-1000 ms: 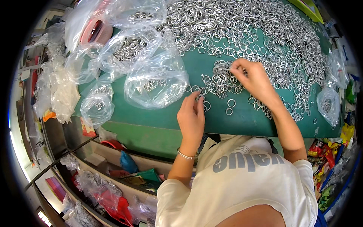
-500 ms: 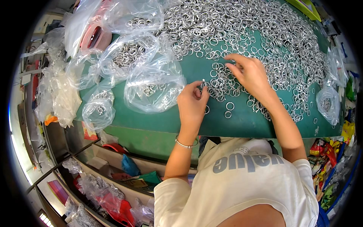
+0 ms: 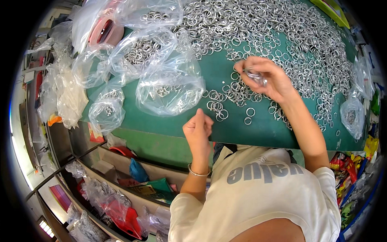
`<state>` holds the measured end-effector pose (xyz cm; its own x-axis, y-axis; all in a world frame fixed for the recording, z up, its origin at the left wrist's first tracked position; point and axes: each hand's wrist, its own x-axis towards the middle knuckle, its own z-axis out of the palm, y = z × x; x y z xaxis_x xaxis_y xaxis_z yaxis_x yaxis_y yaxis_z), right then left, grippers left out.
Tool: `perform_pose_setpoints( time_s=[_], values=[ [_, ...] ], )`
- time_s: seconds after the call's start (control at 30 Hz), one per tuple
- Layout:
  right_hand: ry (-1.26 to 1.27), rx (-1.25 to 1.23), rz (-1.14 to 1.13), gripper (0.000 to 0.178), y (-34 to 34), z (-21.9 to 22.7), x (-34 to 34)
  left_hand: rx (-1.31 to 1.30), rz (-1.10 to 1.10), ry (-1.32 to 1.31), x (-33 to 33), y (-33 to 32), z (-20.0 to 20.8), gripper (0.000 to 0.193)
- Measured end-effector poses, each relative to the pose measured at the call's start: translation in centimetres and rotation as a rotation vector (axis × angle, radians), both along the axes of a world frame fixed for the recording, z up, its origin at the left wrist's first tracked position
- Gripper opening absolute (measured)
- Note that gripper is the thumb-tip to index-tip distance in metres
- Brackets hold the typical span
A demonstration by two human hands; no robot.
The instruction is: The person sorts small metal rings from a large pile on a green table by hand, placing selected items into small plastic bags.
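My right hand [image 3: 273,76] is closed, slightly smeared by motion, around several silver metal rings [image 3: 257,76]. It hangs over a small heap of the same rings [image 3: 238,93] on the green table [image 3: 173,128]. Nearer the table's front edge and to the left is my left hand [image 3: 196,130]. Its fingers are curled in with the thumb pointing up, and whatever they may hold is hidden. A few loose rings [image 3: 218,111] lie just right of it, and two more rings [image 3: 249,115] sit farther right.
A large spread of rings [image 3: 258,24] covers the back and right of the table. Clear plastic bags with rings inside [image 3: 169,94] stand at the left, near a pink round container [image 3: 105,32]. Another bag [image 3: 352,115] hangs at the right edge. Shelves with bags [image 3: 121,177] are below left.
My left hand has drawn back toward me, away from the ring at its fingertips. My right hand has closed and now has several rings in it. More loose rings show where the left hand was.
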<state>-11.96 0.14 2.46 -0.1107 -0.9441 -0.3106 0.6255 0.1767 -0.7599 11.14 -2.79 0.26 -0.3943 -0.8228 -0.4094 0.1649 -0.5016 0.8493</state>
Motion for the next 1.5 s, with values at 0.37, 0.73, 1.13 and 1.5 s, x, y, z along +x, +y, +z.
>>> perform_pose_setpoints(
  time_s=[0.37, 0.73, 1.13, 1.5],
  values=[
    [-0.225, 0.233, -0.035, 0.025, 5.5, 0.4, 1.6, -0.805, -0.274, -0.778, -1.1, 0.4, -0.1, 0.019],
    [1.344, -0.079, 0.124, 0.014, 4.7, -1.2, 5.7, -0.758, -0.276, -0.872, -0.9, 1.7, -0.1, 0.021],
    [1.602, -0.097, -0.038, 0.017, 3.8, -2.1, 5.3, -0.569, -0.087, -0.638, -0.5, 1.4, 0.1, 0.009],
    [1.865, -0.025, 0.282, 0.010, 3.1, -1.0, 4.5, -0.931, -0.171, -0.861, -1.2, -0.4, -0.4, 0.022]
  ],
)
